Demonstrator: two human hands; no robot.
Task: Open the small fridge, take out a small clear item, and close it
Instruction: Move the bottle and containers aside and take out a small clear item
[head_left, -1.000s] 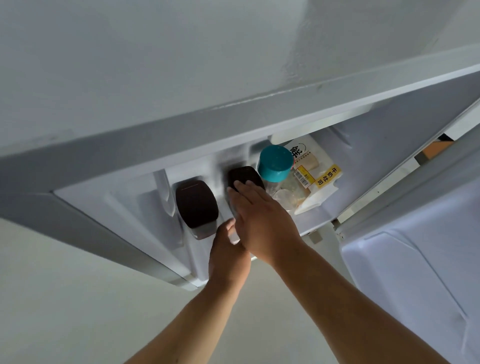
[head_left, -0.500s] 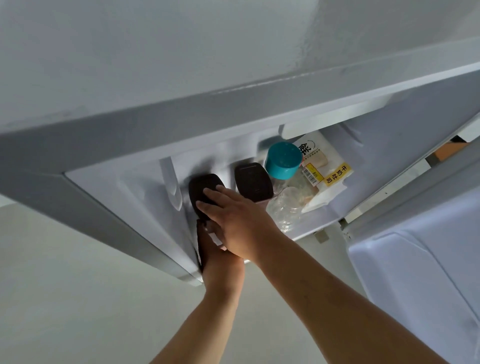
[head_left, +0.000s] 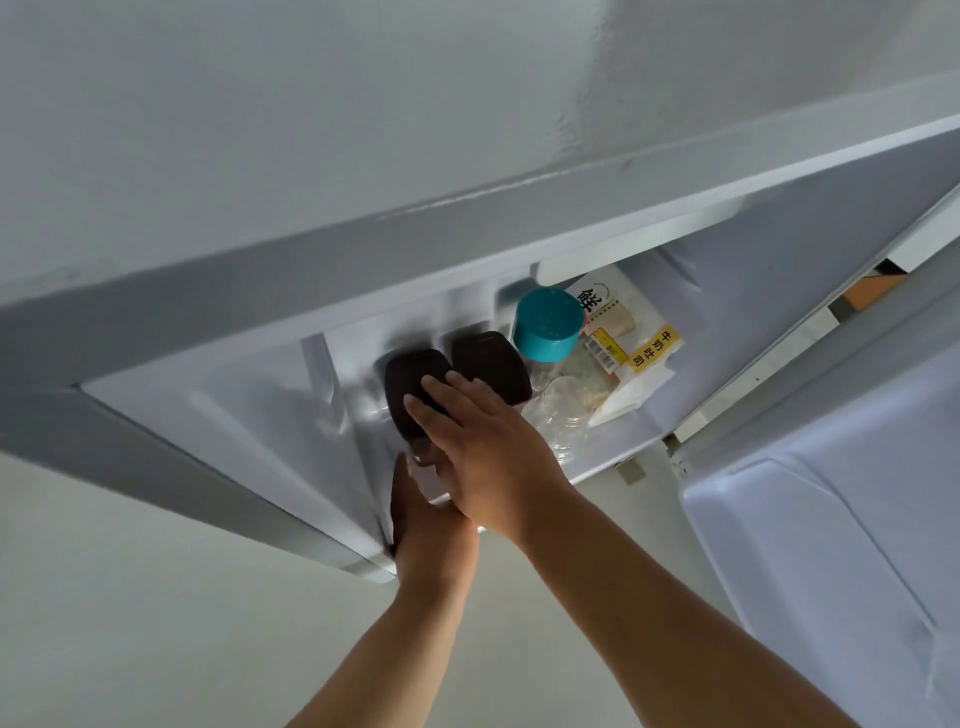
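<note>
The small white fridge (head_left: 467, 228) stands open below me, its door (head_left: 831, 519) swung out to the right. Two clear containers with dark brown lids sit side by side on the shelf. My right hand (head_left: 493, 447) lies over the left container (head_left: 410, 374), fingers on its lid and thumb hidden. My left hand (head_left: 431, 535) is just beneath at the shelf's front edge, thumb raised against the container's clear side; its fingers are hidden. The right container (head_left: 491, 358) stands free. A small crumpled clear plastic item (head_left: 563, 410) lies to the right of my right hand.
A bottle with a teal cap (head_left: 548, 325) stands behind the clear item. A bread package with a yellow label (head_left: 639, 353) leans at the back right. The pale floor (head_left: 156, 597) shows below the fridge.
Both hands have shifted left from the right dark-lidded container to the left one. That container now sits closer to the right one. The view has tilted slightly.
</note>
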